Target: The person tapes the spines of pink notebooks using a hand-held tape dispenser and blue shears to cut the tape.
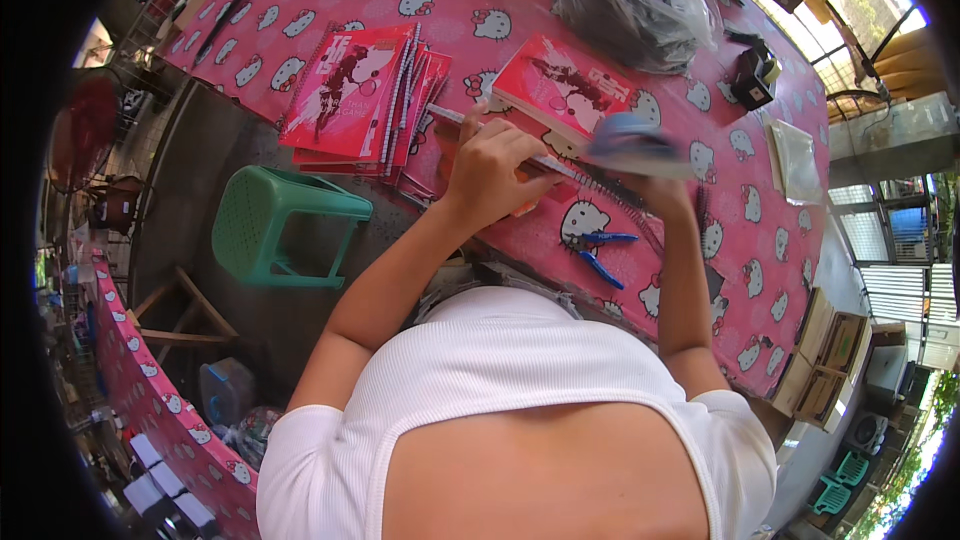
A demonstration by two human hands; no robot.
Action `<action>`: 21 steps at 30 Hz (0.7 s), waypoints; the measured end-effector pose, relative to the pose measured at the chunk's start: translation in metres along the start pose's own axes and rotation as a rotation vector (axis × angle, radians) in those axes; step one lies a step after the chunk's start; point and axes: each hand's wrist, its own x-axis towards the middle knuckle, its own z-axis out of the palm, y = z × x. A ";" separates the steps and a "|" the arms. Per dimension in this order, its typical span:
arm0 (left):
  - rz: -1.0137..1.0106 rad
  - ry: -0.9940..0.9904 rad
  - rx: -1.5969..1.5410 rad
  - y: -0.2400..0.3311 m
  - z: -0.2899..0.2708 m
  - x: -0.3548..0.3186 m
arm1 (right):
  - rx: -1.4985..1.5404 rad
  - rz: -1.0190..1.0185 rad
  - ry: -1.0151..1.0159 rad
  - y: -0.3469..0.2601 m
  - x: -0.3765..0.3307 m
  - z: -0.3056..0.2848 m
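Note:
My left hand is closed around a thin spiral notebook tilted up on its edge, mostly hidden behind the fingers. A dark wire coil extends from it toward the lower right. My right hand grips a blue and pale object, too smeared by motion to name. Blue-handled cutting pliers lie spread on the table below the coil. Beyond my left hand is a fanned stack of red spiral notebooks. A neater pile of red-covered pages lies just past the notebook I hold.
Pink cartoon-patterned cloth covers the table. A clear plastic bag with dark contents sits at the far side, near a black tape dispenser-like object. A clear plastic packet lies at right. A green stool stands left.

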 end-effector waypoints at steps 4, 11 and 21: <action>-0.012 0.017 -0.013 -0.003 -0.001 0.002 | 0.766 0.098 0.010 -0.033 -0.006 0.007; -0.080 -0.077 -0.074 -0.005 -0.002 -0.002 | 0.035 -0.232 -0.068 -0.016 0.016 0.011; -0.156 -0.081 0.056 -0.037 -0.030 0.010 | -0.083 0.010 -0.068 -0.023 0.051 0.047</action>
